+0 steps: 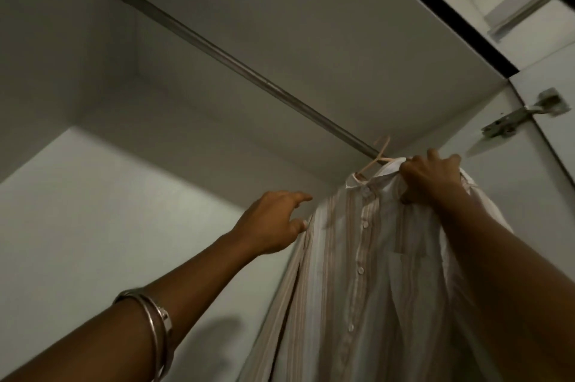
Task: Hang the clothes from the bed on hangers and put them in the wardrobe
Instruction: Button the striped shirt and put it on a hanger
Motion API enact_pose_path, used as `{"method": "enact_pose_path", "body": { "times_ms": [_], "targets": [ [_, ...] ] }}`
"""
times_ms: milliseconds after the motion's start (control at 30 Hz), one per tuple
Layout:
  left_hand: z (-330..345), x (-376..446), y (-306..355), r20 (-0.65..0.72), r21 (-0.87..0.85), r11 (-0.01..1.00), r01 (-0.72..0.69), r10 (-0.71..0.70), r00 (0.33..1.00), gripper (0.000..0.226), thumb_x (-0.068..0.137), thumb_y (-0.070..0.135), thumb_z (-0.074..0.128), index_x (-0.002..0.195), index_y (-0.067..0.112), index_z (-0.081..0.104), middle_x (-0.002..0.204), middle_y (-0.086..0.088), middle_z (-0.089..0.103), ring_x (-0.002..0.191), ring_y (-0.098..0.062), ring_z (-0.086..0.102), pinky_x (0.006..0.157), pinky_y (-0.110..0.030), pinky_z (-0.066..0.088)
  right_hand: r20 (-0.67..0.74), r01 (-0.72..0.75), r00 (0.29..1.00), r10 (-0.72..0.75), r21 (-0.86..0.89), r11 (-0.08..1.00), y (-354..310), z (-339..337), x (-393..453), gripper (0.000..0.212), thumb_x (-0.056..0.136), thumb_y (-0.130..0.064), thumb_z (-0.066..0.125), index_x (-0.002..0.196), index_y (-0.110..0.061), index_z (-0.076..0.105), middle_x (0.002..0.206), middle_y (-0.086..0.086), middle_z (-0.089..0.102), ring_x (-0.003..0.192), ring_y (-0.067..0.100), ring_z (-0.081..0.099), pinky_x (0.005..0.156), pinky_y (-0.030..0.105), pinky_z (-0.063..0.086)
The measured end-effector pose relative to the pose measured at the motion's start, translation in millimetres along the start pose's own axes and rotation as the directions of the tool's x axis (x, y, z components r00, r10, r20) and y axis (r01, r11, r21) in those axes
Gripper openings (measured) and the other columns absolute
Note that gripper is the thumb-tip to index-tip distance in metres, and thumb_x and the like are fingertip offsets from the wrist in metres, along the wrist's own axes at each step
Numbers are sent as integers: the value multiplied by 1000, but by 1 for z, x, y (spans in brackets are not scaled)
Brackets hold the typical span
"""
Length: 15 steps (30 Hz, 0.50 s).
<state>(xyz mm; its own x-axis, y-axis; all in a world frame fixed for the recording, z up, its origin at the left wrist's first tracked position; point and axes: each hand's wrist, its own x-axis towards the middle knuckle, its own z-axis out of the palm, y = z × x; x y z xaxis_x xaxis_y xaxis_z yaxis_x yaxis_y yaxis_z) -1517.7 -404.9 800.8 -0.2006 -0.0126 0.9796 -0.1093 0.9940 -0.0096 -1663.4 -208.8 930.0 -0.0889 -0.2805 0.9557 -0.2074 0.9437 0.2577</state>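
Note:
A pale striped button-up shirt (pixel 367 257) hangs on a light hanger (pixel 378 157), whose hook sits over the metal wardrobe rail (pixel 236 61) at its right end. My right hand (pixel 431 177) grips the shirt's shoulder by the collar, fingers curled into the cloth. My left hand (pixel 273 221) reaches up beside the shirt's other shoulder, fingers loosely spread, the thumb touching the fabric edge. Most of the hanger is hidden under the shirt.
I look up into a white wardrobe. Its top panel (pixel 311 23) is just above the rail. A door hinge (pixel 522 115) sits on the right side wall. The rail runs bare to the left. A metal bangle (pixel 155 322) is on my left wrist.

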Motion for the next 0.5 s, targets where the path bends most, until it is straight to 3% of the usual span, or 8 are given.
{"method": "enact_pose_path", "body": {
  "times_ms": [167, 267, 400, 500],
  "targets": [
    [16, -12, -28, -9, -9, 1000, 4, -4, 1000, 48, 90, 30, 60, 135, 30, 46, 131, 4, 53, 112, -12, 52, 97, -30, 46, 52, 60, 997, -62, 41, 997, -19, 13, 13, 65, 74, -52, 71, 128, -23, 48, 130, 0, 53, 124, 25, 42, 95, 53, 37],
    [27, -21, -40, 7, -26, 999, 44, -44, 999, 45, 90, 29, 61, 133, 30, 49, 127, 4, 54, 108, -12, 53, 93, -28, 46, -14, 118, 993, -118, -1, 993, -22, 17, 11, 71, 77, -56, 68, 134, -22, 42, 137, -1, 48, 128, 25, 40, 98, 52, 36],
    [40, -22, -34, 35, -57, 994, 92, -90, 995, 42, 89, 26, 63, 129, 27, 53, 123, 1, 56, 104, -13, 56, 91, -30, 48, -91, 163, 983, -157, 63, 985, -13, 10, 0, 72, 77, -56, 67, 138, -28, 40, 150, -2, 34, 132, 27, 35, 103, 54, 26],
    [51, -22, -14, 76, -87, 992, 94, -88, 993, 42, 88, 24, 63, 130, 25, 54, 124, -1, 57, 104, -14, 57, 91, -31, 48, -68, 231, 970, -233, -28, 973, -3, 9, -22, 69, 80, -56, 64, 138, -28, 42, 152, -1, 30, 138, 26, 28, 107, 54, 19]
  ]
}}
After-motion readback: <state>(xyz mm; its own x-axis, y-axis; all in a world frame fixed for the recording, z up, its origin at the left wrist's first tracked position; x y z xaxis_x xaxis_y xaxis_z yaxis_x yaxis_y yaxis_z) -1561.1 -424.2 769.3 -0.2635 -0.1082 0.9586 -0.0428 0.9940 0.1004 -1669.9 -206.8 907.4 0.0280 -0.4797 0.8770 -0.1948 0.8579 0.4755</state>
